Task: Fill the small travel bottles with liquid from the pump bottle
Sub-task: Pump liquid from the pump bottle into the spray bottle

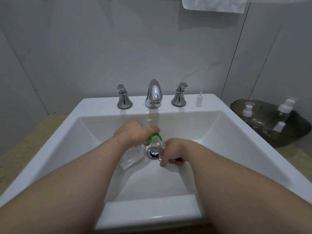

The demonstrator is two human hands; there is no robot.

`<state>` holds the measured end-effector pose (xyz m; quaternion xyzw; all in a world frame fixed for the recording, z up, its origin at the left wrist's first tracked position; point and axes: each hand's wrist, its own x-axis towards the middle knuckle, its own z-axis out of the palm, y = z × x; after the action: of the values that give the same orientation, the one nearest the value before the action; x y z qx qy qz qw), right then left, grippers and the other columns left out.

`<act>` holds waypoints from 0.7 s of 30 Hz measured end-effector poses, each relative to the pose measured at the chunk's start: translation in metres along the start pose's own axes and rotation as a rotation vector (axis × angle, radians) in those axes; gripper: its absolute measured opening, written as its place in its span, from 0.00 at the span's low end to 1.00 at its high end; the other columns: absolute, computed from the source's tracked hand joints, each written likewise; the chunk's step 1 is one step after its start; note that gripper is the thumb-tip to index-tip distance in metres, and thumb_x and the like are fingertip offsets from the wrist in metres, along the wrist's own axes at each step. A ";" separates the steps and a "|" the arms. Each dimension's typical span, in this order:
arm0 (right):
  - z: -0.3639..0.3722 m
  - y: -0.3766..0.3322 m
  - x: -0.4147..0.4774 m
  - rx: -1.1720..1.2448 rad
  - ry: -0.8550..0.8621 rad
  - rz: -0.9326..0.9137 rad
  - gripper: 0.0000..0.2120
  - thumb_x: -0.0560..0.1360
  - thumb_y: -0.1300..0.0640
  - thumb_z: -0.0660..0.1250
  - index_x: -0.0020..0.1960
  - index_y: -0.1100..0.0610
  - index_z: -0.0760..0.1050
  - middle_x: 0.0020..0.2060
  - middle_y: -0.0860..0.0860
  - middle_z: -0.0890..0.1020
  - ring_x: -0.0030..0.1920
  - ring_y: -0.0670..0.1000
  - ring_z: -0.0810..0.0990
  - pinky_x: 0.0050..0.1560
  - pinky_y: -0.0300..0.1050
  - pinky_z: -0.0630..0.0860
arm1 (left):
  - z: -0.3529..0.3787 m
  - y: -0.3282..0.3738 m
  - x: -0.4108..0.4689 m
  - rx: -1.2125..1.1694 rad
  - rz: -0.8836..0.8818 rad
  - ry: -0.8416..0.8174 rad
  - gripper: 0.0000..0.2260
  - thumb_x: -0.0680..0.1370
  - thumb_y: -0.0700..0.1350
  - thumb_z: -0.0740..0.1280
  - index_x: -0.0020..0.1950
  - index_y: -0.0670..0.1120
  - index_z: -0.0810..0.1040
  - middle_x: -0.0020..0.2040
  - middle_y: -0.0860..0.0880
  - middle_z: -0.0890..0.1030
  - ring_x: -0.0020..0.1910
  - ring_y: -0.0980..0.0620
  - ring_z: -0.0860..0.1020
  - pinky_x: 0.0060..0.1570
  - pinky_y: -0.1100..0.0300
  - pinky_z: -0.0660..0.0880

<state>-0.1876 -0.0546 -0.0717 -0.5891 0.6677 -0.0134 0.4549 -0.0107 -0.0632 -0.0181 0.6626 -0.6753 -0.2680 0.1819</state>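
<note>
1. The right hand is closed round a small bottle. Its fingers curl round the clear body and hold the bottle upright over the bottom of the sink, just right of the drain.
2. The left hand is curled over the top of the pump bottle, gripping its green pump. How hard it presses cannot be told.
3. The pump bottle is clear and leans toward the left forearm, with its base low in the basin.
4. The green spout arcs rightward and down, and its tip meets the open mouth of the small bottle.
5. Both hands are inside the white sink, near its middle, with both forearms reaching in over the front rim.
6. On the back ledge stand a chrome tap, a left handle and a right handle.
7. A small white cap stands upright on the ledge, just right of the right handle.
8. To the right of the sink a dark dish holds three bottles with white tops.
9. A beige counter surrounds the sink.
10. A white towel hangs at the top edge.
</note>
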 end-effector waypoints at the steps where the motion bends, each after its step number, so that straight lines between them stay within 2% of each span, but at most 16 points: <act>1: 0.000 0.000 0.000 0.002 -0.003 0.000 0.22 0.63 0.61 0.79 0.55 0.64 0.80 0.34 0.56 0.75 0.38 0.57 0.72 0.41 0.50 0.69 | 0.000 0.001 -0.001 0.012 -0.001 0.006 0.29 0.65 0.73 0.69 0.36 0.45 0.86 0.34 0.50 0.87 0.39 0.47 0.84 0.49 0.54 0.80; 5: 0.000 0.000 0.000 0.007 -0.013 0.000 0.16 0.65 0.61 0.79 0.51 0.59 0.81 0.35 0.56 0.75 0.39 0.57 0.72 0.41 0.50 0.70 | 0.001 0.003 -0.002 0.007 -0.007 0.004 0.27 0.67 0.71 0.69 0.34 0.46 0.86 0.34 0.50 0.86 0.36 0.47 0.82 0.44 0.56 0.78; 10: 0.000 0.001 0.002 0.009 -0.014 -0.006 0.14 0.65 0.61 0.79 0.48 0.56 0.79 0.35 0.56 0.75 0.39 0.57 0.72 0.40 0.50 0.70 | -0.001 0.006 -0.005 0.019 -0.014 0.025 0.24 0.71 0.66 0.68 0.30 0.46 0.83 0.27 0.53 0.82 0.30 0.48 0.77 0.35 0.58 0.70; 15: -0.002 0.001 0.001 -0.003 -0.024 -0.009 0.13 0.67 0.62 0.78 0.49 0.56 0.79 0.36 0.57 0.74 0.40 0.56 0.71 0.41 0.50 0.69 | -0.001 0.006 -0.006 0.053 -0.018 0.026 0.25 0.69 0.68 0.67 0.31 0.46 0.84 0.30 0.50 0.83 0.31 0.47 0.78 0.35 0.59 0.69; 21: -0.001 0.001 0.001 -0.011 -0.038 -0.006 0.13 0.67 0.62 0.78 0.48 0.55 0.78 0.38 0.57 0.74 0.41 0.57 0.71 0.38 0.48 0.68 | 0.000 0.005 -0.004 0.063 -0.017 0.034 0.31 0.66 0.76 0.67 0.33 0.46 0.84 0.34 0.50 0.86 0.35 0.48 0.81 0.38 0.58 0.73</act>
<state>-0.1890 -0.0559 -0.0719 -0.5937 0.6574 0.0002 0.4641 -0.0144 -0.0597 -0.0145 0.6783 -0.6745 -0.2367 0.1700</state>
